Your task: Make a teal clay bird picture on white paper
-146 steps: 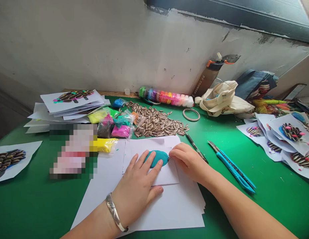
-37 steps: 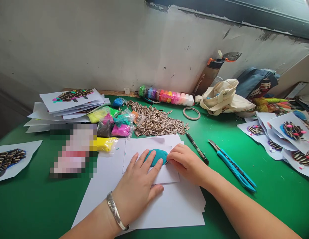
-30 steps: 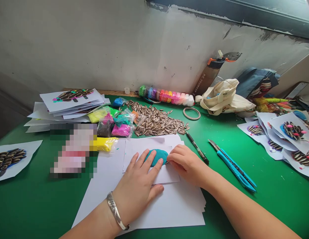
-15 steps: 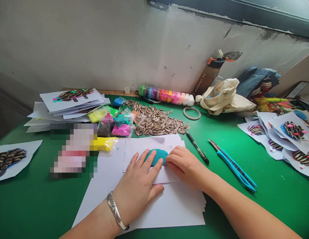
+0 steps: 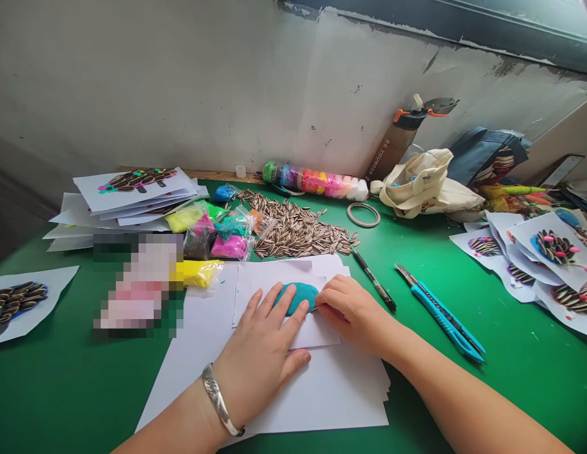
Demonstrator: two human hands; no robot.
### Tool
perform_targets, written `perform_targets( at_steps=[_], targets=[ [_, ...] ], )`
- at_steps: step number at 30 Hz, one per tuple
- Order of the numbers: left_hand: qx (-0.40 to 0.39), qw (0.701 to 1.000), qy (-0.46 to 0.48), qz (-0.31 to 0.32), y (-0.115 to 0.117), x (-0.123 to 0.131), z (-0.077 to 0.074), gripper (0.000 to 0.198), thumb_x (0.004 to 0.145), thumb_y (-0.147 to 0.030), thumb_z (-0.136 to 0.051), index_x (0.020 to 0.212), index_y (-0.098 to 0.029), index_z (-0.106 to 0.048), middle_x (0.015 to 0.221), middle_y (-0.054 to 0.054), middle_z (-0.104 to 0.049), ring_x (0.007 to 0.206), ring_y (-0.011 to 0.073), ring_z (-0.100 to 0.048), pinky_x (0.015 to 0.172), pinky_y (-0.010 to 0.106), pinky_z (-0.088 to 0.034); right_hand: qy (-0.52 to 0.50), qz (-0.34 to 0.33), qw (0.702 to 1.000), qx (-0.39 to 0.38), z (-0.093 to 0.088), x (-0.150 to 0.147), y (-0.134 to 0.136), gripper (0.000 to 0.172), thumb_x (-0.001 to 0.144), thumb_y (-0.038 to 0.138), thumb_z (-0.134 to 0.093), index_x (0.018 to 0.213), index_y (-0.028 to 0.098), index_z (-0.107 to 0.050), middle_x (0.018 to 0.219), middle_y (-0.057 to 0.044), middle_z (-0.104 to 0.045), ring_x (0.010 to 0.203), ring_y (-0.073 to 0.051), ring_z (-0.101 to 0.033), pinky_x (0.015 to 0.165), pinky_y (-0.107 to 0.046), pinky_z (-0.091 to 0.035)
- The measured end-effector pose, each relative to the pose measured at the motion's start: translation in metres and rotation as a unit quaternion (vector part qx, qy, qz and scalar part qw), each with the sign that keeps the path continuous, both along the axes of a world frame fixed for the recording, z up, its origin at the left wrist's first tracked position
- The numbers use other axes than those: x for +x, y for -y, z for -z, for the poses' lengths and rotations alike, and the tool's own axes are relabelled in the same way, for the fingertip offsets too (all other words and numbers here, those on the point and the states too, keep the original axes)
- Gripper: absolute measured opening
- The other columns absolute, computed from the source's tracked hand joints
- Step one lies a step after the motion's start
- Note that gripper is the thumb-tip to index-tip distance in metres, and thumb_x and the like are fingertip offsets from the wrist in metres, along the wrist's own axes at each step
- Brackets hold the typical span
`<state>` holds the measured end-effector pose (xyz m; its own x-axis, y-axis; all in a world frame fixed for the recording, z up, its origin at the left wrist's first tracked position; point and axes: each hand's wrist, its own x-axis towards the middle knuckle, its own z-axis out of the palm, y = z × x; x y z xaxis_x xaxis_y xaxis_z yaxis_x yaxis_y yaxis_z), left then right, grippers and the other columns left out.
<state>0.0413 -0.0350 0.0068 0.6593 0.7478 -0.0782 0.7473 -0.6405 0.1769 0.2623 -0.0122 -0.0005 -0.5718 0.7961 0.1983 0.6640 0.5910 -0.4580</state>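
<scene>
A flat teal clay shape [image 5: 299,295] lies on a small white sheet [image 5: 316,331] atop a stack of white paper [image 5: 331,397]. My left hand [image 5: 262,353], a silver bracelet on its wrist, lies flat on the sheet with spread fingers; two fingertips rest on the clay's left side. My right hand [image 5: 352,312] is curled at the clay's right edge, pinching a thin small thing that I cannot make out against the clay.
On the green table [image 5: 463,290] are a pile of sunflower seeds [image 5: 297,230], bags of coloured clay [image 5: 212,236], a black pen [image 5: 373,280], a blue utility knife [image 5: 442,315], a tape ring [image 5: 364,215], finished seed pictures [image 5: 548,252] right, paper stacks [image 5: 127,198] left.
My right hand has crept slightly left along the clay's right edge. My left hand has stayed flat in the same place.
</scene>
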Motion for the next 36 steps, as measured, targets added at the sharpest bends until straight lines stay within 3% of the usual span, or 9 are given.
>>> perform_targets(
  at_steps=[28, 36],
  targets=[
    [0.003, 0.999, 0.034, -0.006, 0.0, -0.001, 0.001, 0.057, 0.091, -0.044, -0.051, 0.144, -0.026, -0.038, 0.153, 0.01, -0.033, 0.141, 0.0349, -0.027, 0.111, 0.059, -0.027, 0.002, -0.007, 1.0, -0.01, -0.007, 0.011, -0.009, 0.019, 0.094, 0.014, -0.046, 0.085, 0.02, -0.061, 0.079, -0.004, -0.061, 0.079, -0.018, -0.051, 0.073, -0.033, -0.04],
    [-0.002, 1.0, 0.023, -0.007, -0.001, 0.001, 0.001, 0.057, 0.091, -0.044, -0.051, 0.144, -0.027, -0.038, 0.154, 0.009, -0.032, 0.141, 0.0346, -0.025, 0.111, 0.059, -0.026, -0.054, 0.116, 0.992, 0.022, 0.005, 0.008, -0.013, 0.016, 0.088, 0.008, -0.05, 0.086, 0.019, -0.062, 0.081, -0.004, -0.059, 0.078, -0.018, -0.051, 0.069, -0.029, -0.041]
  ],
)
